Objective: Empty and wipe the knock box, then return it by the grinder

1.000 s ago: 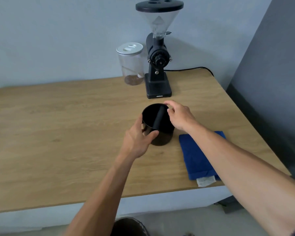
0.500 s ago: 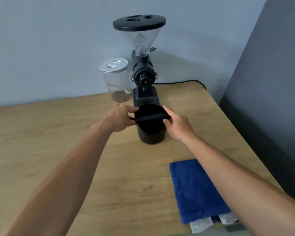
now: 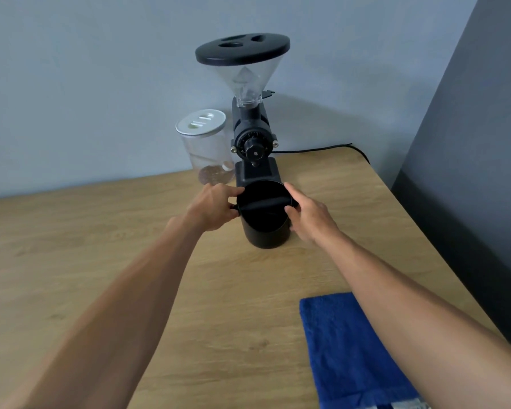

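The black round knock box (image 3: 266,235) stands upright on the wooden table (image 3: 106,237), right in front of the black grinder (image 3: 252,143). A black bar crosses its open top and the inside looks dark and bare. My left hand (image 3: 214,208) grips the box's left rim and the bar's end. My right hand (image 3: 310,214) holds the right side of the box, thumb at the rim. A blue cloth (image 3: 351,352) lies flat near the table's front right, partly under my right forearm.
A clear jar (image 3: 207,149) with a white lid and some brown grounds stands left of the grinder by the wall. The grinder's black cable (image 3: 322,149) runs along the back right. The table's right edge (image 3: 419,231) drops off beside a dark grey wall.
The box moved away from me, from beside the cloth to just in front of the grinder. My left hand shifted from the near side to the left rim.
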